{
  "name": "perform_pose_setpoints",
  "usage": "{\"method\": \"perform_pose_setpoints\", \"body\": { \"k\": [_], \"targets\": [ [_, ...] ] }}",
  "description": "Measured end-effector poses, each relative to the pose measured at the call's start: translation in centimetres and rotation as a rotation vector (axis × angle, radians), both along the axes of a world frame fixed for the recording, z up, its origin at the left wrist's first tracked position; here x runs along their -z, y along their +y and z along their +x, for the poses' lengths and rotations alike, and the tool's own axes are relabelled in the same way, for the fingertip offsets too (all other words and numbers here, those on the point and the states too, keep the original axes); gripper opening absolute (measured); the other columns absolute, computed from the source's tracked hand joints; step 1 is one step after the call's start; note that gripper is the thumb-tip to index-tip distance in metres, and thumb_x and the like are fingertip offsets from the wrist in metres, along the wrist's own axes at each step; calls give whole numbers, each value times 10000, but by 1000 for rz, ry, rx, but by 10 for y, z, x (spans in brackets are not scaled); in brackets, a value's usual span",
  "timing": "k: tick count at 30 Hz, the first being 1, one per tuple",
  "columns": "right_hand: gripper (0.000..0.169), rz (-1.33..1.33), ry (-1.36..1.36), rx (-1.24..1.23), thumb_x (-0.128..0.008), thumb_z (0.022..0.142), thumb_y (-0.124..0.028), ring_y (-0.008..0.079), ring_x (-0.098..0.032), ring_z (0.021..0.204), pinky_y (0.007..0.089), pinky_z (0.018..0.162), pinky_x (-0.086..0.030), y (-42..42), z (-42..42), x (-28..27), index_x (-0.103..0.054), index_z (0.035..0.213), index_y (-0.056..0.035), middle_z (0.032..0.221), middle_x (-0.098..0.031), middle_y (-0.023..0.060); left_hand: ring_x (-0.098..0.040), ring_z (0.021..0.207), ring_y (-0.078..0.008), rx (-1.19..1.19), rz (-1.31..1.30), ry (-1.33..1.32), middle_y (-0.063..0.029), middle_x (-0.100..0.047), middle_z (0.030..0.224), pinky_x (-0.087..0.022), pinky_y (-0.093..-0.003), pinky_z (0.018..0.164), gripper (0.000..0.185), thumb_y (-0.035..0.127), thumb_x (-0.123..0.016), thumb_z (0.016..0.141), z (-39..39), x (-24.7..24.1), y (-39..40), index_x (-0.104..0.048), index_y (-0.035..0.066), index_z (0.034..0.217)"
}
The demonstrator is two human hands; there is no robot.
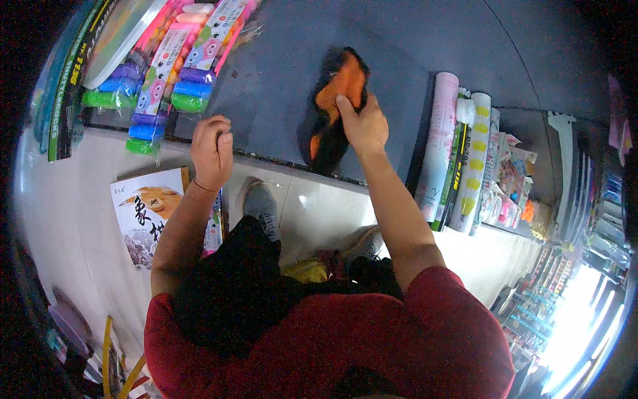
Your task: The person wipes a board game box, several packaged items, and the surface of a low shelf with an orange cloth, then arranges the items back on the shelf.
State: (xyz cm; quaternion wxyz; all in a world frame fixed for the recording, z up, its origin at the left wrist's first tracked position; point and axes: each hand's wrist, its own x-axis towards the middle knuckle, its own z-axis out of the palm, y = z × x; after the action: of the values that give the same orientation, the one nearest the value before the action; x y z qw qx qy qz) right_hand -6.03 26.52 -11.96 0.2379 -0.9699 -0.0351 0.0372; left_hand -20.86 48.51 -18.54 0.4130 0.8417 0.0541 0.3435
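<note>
My right hand point(366, 122) grips an orange and black cloth point(344, 87), thumb on top, over the dark grey shelf surface point(279, 90). The cloth is blurred, and its dark lower part hangs towards the shelf's front edge. Near that edge, further left, my left hand point(213, 149) is held with its fingers curled in and nothing visible in it. Just beyond the left hand lie clear packs of coloured modelling clay point(192, 75), with blue and green pieces at their near ends.
Upright at the right stand plastic-wrapped rolls point(438, 144). Boxed sets point(67, 109) lie at the far left. On the floor, a white box with a printed horse point(149, 214) leans near my left forearm. A shoe point(260, 202) shows below the shelf edge.
</note>
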Motion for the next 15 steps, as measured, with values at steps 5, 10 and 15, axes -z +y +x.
{"method": "perform_pose_setpoints", "body": {
  "k": [5, 10, 15],
  "targets": [
    [565, -77, -7, -125, -654, 727, -423, 388, -617, 736, 415, 659, -510, 31, -21, 20, -503, 939, 79, 777, -614, 257, -556, 809, -285, -20, -14, 9, -149, -577, 904, -446, -345, 734, 125, 123, -503, 845, -2, 3, 4, -533, 4, 864],
    [506, 122, 26, -317, -656, 723, -357, 403, -612, 735, 431, 678, -507, 120, -36, 21, -488, 913, 80, 773, -605, 274, -558, 802, -290, -32, 64, 10, -152, -575, 902, -448, -343, 737, 125, 120, -508, 840, 10, -7, 0, -540, 2, 866],
    [507, 382, 97, -238, -676, 695, -358, 400, -599, 822, 406, 726, -491, 97, -7, 12, -550, 935, 71, 857, -604, 283, -551, 830, -303, -74, 76, 5, -161, -568, 909, -441, -358, 757, 145, 126, -473, 844, 11, -3, -2, -534, -3, 870]
  ]
}}
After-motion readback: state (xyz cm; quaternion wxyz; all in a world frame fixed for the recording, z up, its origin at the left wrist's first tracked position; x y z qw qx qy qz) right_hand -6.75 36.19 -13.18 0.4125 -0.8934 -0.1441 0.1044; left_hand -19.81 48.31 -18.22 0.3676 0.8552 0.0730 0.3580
